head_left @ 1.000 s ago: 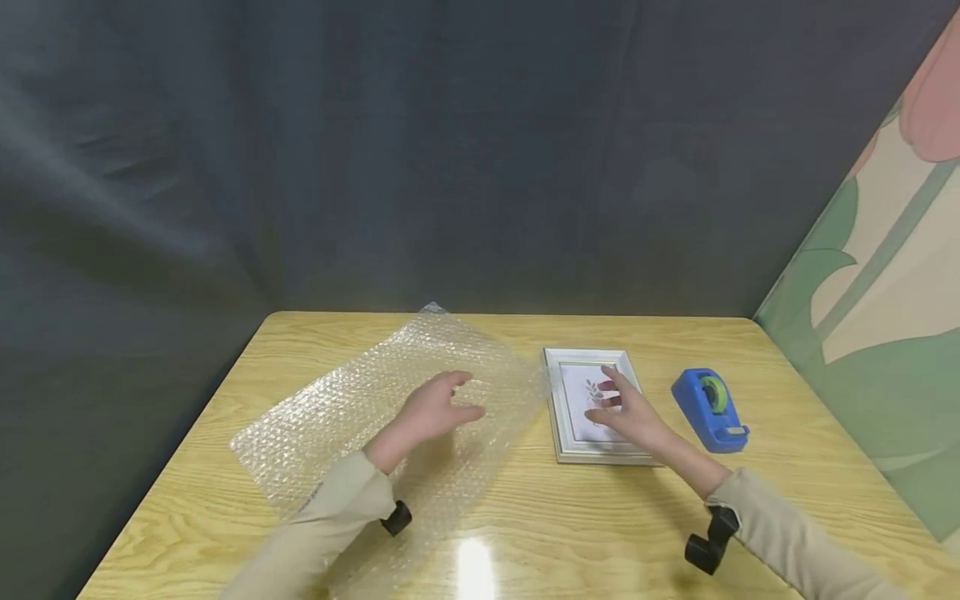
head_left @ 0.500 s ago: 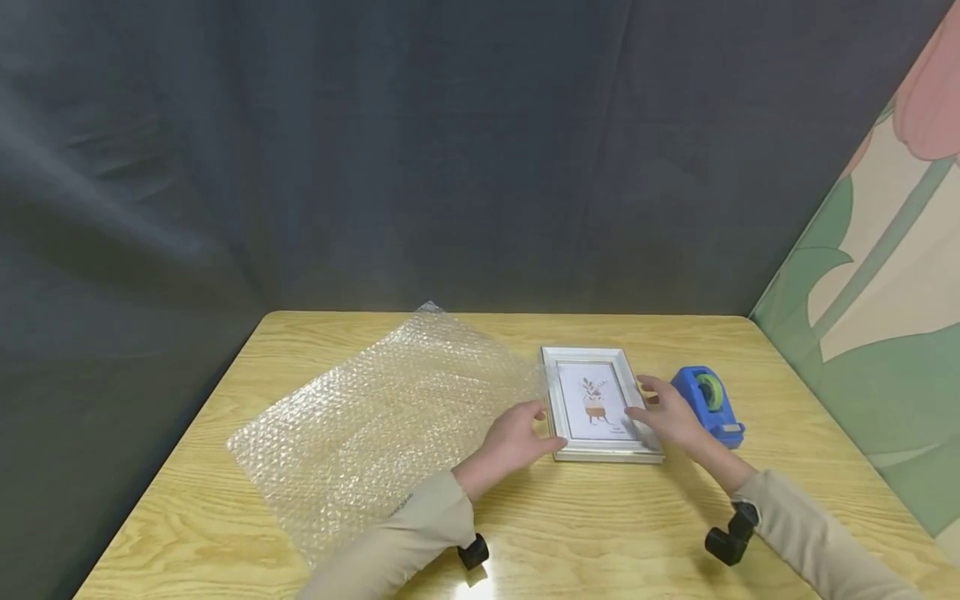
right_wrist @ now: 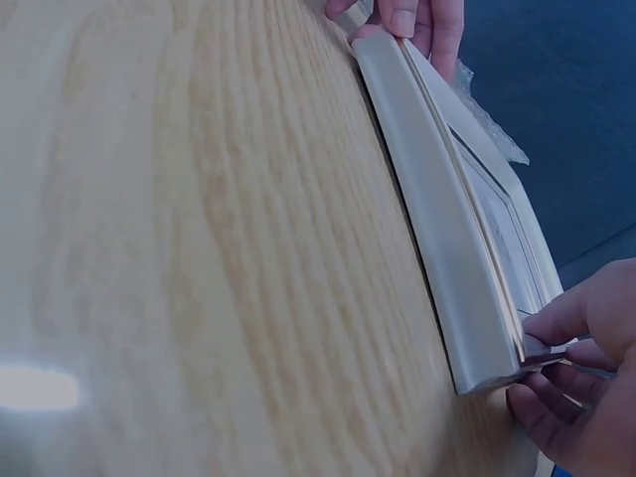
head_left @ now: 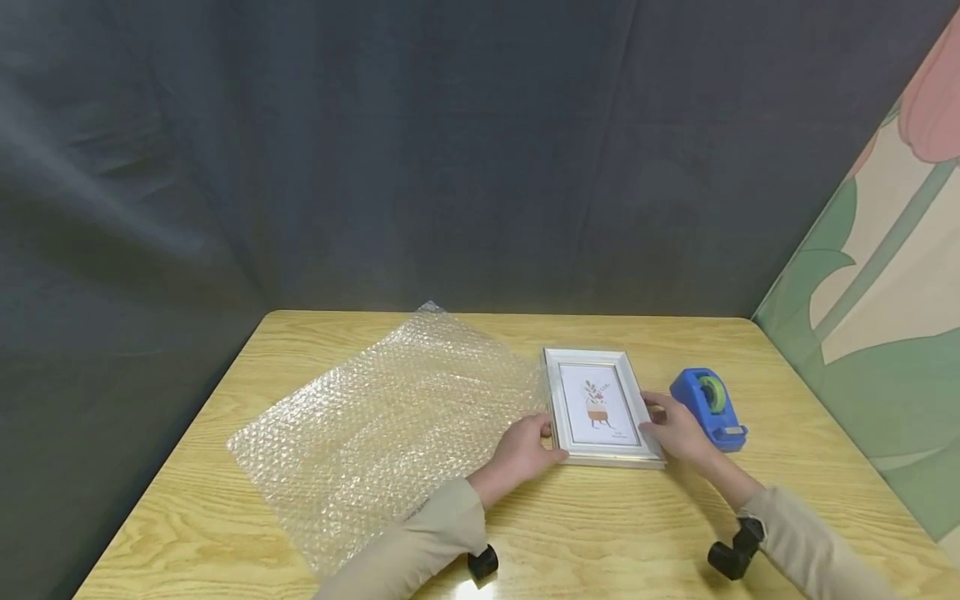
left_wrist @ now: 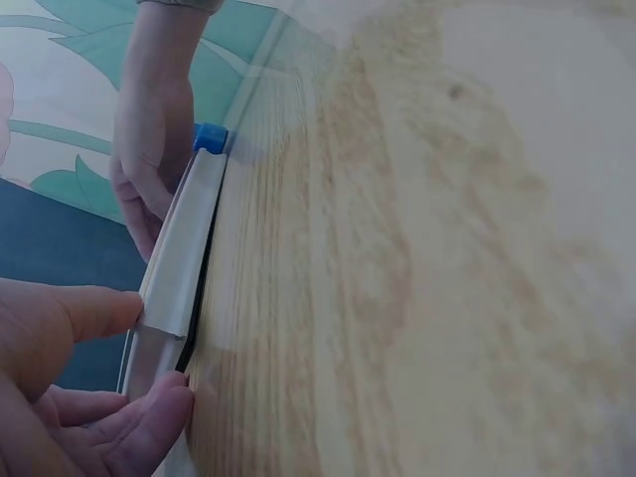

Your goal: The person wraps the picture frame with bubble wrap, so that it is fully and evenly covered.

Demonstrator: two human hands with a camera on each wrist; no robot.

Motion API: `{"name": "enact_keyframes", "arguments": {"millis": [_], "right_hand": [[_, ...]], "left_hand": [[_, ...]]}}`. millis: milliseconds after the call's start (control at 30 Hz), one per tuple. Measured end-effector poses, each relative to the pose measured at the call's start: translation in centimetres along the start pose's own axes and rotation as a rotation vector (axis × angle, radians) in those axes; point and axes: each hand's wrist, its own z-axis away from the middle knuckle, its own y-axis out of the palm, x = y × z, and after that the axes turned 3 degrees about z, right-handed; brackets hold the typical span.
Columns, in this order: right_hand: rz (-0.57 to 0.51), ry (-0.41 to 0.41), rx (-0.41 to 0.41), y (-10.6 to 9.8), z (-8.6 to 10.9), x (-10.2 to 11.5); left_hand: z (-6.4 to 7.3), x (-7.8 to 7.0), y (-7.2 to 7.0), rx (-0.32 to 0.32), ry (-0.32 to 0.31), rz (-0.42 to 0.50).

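A silver-white picture frame [head_left: 557, 400] with a potted-plant print lies face up on the wooden table. My left hand [head_left: 522, 448] grips its near left corner, the thumb on top and the fingers at the side. In the left wrist view that hand's fingers [left_wrist: 149, 422] curl toward the lower edge. On the opposite side, my right hand [head_left: 678, 429] pinches the right border, thumb over the face and fingertips [right_wrist: 542, 422] beneath the edge. A sheet of clear bubble wrap [head_left: 375, 417] is spread flat to the left, its right corner reaching the frame's left side.
A blue tape dispenser [head_left: 697, 408] with a green roll stands just right of my right hand. Behind the wooden table [head_left: 600, 533] hangs a dark curtain [head_left: 480, 167], and a flower-patterned panel [head_left: 885, 333] runs along the right side.
My left hand has come right from over the bubble wrap to the frame's near left corner. My right hand has moved from above the print to the right border. Both now grip the frame.
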Motion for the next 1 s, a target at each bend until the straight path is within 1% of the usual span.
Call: {"name": "enact_keyframes", "arguments": {"millis": [200, 367, 500, 633, 800, 900, 1000], "right_hand": [[0.007, -0.016, -0.004, 0.0, 1.1, -0.2], [0.009, -0.03, -0.011, -0.2, 2.2, 0.0], [0.007, -0.031, -0.018, -0.2, 3.1, 0.1], [0.005, -0.033, -0.02, -0.2, 3.6, 0.2], [-0.015, -0.048, -0.01, -0.3, 3.4, -0.1], [-0.028, -0.051, 0.017, -0.6, 2.8, -0.4], [-0.033, -0.052, 0.068, -1.0, 2.2, -0.8]], "left_hand": [[0.7, -0.1, 0.1, 0.014, 0.009, -0.019], [1.9, -0.3, 0.1, 0.021, 0.05, -0.059], [2.6, -0.5, 0.2, 0.027, 0.074, -0.066], [2.9, -0.6, 0.1, 0.058, 0.062, -0.062], [2.5, -0.8, -0.1, 0.1, 0.015, -0.073], [2.0, -1.1, 0.0, 0.098, -0.016, -0.08], [1.6, -1.3, 0.4, 0.079, -0.032, -0.082]]}}
